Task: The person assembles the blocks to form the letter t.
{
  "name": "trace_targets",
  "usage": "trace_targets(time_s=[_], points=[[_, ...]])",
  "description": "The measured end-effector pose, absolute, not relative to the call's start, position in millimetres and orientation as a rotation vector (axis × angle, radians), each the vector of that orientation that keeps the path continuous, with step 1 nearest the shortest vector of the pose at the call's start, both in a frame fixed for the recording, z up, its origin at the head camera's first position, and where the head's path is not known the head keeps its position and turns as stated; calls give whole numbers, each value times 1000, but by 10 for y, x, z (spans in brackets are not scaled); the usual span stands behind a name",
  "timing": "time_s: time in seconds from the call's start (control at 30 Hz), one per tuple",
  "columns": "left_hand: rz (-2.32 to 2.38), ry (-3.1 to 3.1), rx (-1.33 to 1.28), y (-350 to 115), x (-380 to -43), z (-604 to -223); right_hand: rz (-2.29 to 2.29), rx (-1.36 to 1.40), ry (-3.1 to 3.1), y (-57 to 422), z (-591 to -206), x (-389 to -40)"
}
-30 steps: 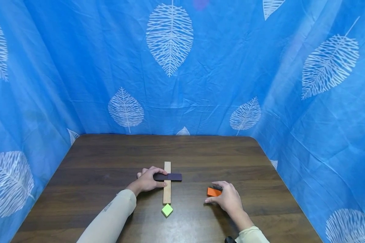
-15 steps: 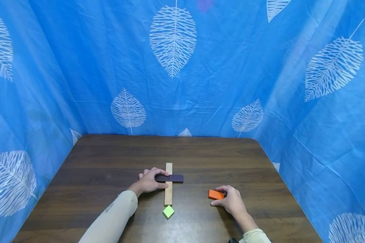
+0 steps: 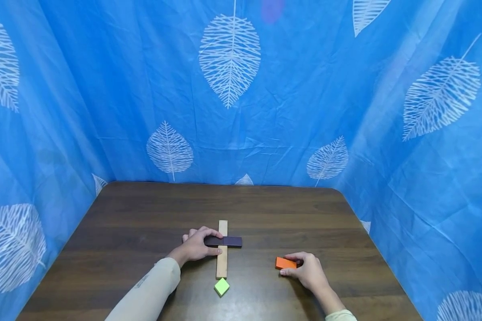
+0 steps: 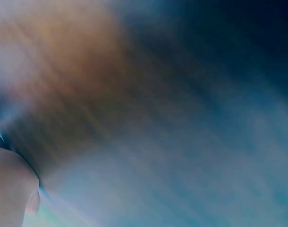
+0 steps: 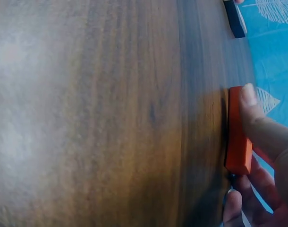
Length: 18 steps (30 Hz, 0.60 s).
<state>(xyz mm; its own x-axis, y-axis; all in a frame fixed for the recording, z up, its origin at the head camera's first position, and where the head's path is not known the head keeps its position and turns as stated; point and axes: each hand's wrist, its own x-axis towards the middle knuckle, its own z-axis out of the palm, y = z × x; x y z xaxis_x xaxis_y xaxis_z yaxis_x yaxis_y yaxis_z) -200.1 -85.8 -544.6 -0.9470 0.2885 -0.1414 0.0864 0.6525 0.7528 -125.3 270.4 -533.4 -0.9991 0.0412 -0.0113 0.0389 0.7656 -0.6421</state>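
Note:
In the head view my left hand point(image 3: 198, 246) reaches over a dark purple block point(image 3: 233, 242) lying crosswise over a pale wooden strip point(image 3: 222, 267). Its index finger lies along the block's far side and its thumb on the near side; the hand covers the block's left end. A seam shows near the block's middle. My right hand point(image 3: 311, 270) pinches an orange block point(image 3: 284, 263) by its right end. In the right wrist view the thumb presses along the orange block point(image 5: 237, 135), close over the table. The left wrist view is mostly blur, with part of a hand point(image 4: 12, 184) at lower left.
A lime-green block point(image 3: 222, 287), turned like a diamond, lies at the near end of the pale strip. The brown wooden table point(image 3: 164, 205) ends at the back and sides against blue curtains point(image 3: 281, 89) with white leaf prints.
My right hand, earlier spread around the orange block, has closed its thumb and fingers on it. The left hand keeps its place at the dark block. The head view has shifted slightly.

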Motion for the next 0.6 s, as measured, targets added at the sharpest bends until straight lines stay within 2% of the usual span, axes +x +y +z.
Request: trace_targets(time_s=[0.47, 0.6], points=[[1159, 2635, 363, -859, -2010, -5441, 1039, 28, -3017, 2653, -5300, -1309], [1144, 2635, 342, -868, -2004, -5433, 1081, 164, -3005, 2483, -5229, -1306]])
